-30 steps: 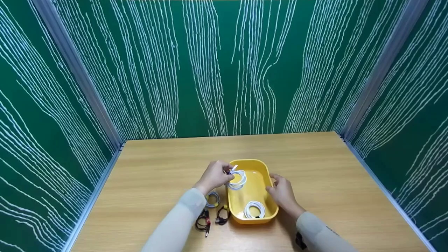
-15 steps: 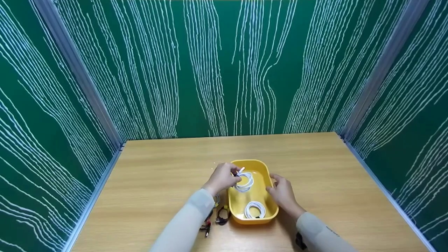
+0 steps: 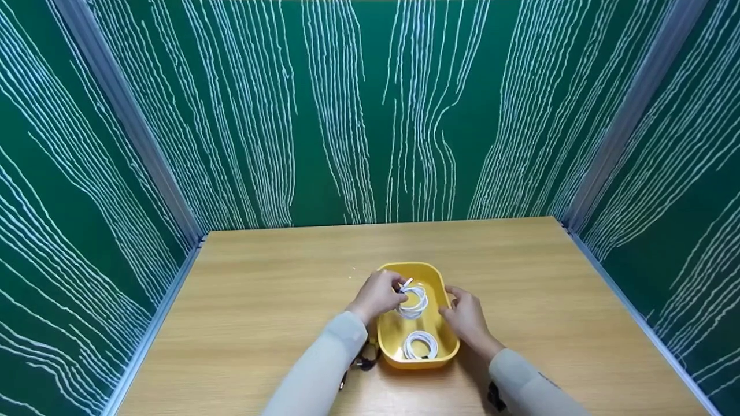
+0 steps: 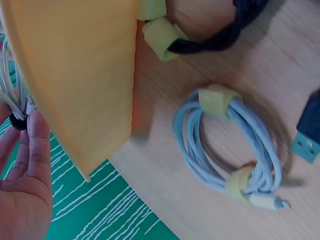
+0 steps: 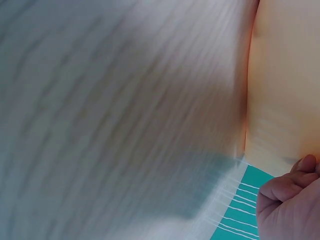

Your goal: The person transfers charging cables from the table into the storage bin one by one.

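In the head view my left hand (image 3: pixel 378 296) pinches a coiled white cable (image 3: pixel 425 300) over the upper half of a yellow plastic bin (image 3: pixel 393 335). A dark band around that coil shows at the fingertips in the left wrist view, where the bin's wall (image 4: pixel 85 75) hides part of the coil. Another coiled white cable (image 3: pixel 409 348) lies at the near end of the bin. My right hand (image 3: pixel 467 318) grips the bin's right rim, thumb over the edge; its curled fingers (image 5: pixel 285 190) show beside the wall in the right wrist view.
Left of the bin on the wooden table (image 3: pixel 260 277) lie a blue-grey coiled cable (image 4: pixel 260 140) with yellow ties, a black cable (image 4: pixel 215 45) with a yellow tie, and a dark USB plug (image 4: pixel 307 130). My left forearm covers most of these in the head view. Green walls (image 3: pixel 335 173) enclose the table.
My left hand has carried the white coil to the right, from the bin's left rim to over its inside. The right hand and the bin stay in place.
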### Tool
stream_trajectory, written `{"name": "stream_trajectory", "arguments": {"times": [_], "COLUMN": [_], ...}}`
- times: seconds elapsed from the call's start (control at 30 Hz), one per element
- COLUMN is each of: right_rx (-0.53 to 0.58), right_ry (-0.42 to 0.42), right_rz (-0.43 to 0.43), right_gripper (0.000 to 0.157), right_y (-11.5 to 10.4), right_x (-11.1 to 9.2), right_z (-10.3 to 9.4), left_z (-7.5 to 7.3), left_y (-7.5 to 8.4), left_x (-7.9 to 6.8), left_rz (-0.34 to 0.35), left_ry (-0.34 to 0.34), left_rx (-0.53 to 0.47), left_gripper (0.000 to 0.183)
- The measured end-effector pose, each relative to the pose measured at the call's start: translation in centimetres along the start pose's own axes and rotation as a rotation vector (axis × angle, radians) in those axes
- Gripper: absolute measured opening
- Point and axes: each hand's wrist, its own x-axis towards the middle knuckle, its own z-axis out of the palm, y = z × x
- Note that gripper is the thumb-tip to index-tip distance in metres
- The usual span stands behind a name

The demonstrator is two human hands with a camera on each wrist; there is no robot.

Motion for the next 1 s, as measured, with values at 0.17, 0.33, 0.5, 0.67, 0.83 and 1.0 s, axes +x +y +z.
{"name": "stream_trajectory", "arguments": {"times": [0.17,0.33,0.5,0.67,0.83,1.0], "right_rx": [0.004,0.002,0.006,0.010,0.013,0.016], "right_ry": [-0.008,-0.011,-0.024,-0.023,-0.014,-0.009], "right_rz": [0.005,0.007,0.023,0.027,0.021,0.025], "right_gripper": [0.049,0.048,0.049,0.050,0.051,0.051], "right_y": [0.0,-0.1,-0.1,-0.3,-0.3,-0.3], "right_x": [0.1,0.2,0.1,0.0,-0.1,-0.1], "right_z": [-0.1,-0.2,-0.2,-0.3,-0.2,-0.1], "left_z": [0.6,1.0,1.7,2.5,3.1,3.6], "left_y": [0.3,0.4,0.4,0.3,0.1,0.0], "left_x": [0.4,0.9,1.1,1.2,1.2,1.5], "left_rz": [0.003,0.028,0.029,0.047,0.056,0.063], "left_ry": [0.000,0.030,0.037,0.024,0.029,0.045], "left_rx": [0.018,0.064,0.100,0.182,0.217,0.240], "left_gripper": [0.019,0.017,0.018,0.019,0.017,0.017]}}
